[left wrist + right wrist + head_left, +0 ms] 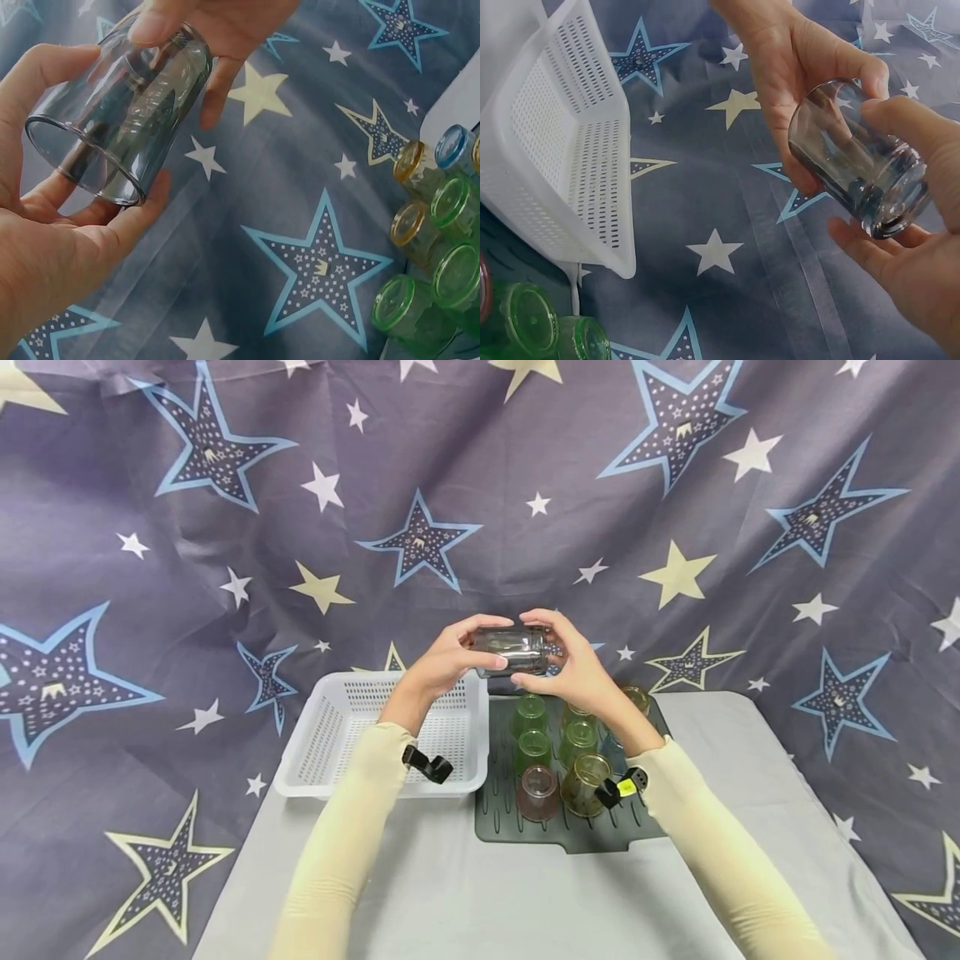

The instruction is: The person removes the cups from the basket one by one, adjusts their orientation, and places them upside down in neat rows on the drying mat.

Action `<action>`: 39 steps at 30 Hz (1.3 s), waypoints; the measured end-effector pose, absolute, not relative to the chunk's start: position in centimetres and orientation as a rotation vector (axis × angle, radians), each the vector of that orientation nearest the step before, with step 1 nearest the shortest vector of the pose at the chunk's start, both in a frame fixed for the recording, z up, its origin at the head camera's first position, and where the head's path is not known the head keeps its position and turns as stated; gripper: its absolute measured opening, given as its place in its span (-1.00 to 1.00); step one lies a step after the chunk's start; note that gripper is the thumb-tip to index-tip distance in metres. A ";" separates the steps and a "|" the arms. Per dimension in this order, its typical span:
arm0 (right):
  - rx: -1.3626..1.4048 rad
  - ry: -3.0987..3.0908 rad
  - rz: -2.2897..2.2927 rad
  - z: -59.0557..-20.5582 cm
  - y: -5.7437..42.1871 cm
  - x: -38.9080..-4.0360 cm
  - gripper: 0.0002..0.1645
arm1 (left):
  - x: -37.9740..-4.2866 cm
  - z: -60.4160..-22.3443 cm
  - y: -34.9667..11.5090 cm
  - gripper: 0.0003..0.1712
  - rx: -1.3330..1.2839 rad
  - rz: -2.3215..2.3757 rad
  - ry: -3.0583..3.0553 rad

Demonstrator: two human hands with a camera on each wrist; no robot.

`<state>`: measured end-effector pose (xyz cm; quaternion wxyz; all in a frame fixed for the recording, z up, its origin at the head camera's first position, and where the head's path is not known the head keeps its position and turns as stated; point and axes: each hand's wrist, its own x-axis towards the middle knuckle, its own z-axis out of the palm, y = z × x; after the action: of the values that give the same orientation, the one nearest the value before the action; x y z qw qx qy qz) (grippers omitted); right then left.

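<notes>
A clear grey-tinted drinking glass (513,648) is held sideways in the air, above the gap between the basket and the drying mat. My left hand (444,660) grips it at the open-rim end, thumb and fingers curled round the wall. At the thick base end my right hand (576,667) holds it between thumb and fingers. In the left wrist view the mouth of the glass (124,112) faces the left palm. The right wrist view shows its heavy base (895,196) between the right thumb and fingers. Nothing shows inside it.
A white perforated basket (318,788) stands at left on the pale table (435,893). Right of it, a dark ridged drying mat (525,835) bears several upside-down glasses: green (533,748), pink (537,793), amber (587,785) and blue (454,146). A star-patterned curtain (480,460) hangs behind.
</notes>
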<state>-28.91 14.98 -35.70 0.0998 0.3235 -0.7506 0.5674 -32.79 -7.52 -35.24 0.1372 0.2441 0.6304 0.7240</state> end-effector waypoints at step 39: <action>0.925 -2.181 1.737 -35.8 15.7 -28.4 -0.23 | -32.4 -35.6 -7.3 -0.28 0.748 1.953 1.846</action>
<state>-28.42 15.67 -35.81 0.1016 0.3133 -0.7386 0.5882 -32.38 -7.31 -35.63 0.1750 0.2640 0.6515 0.6894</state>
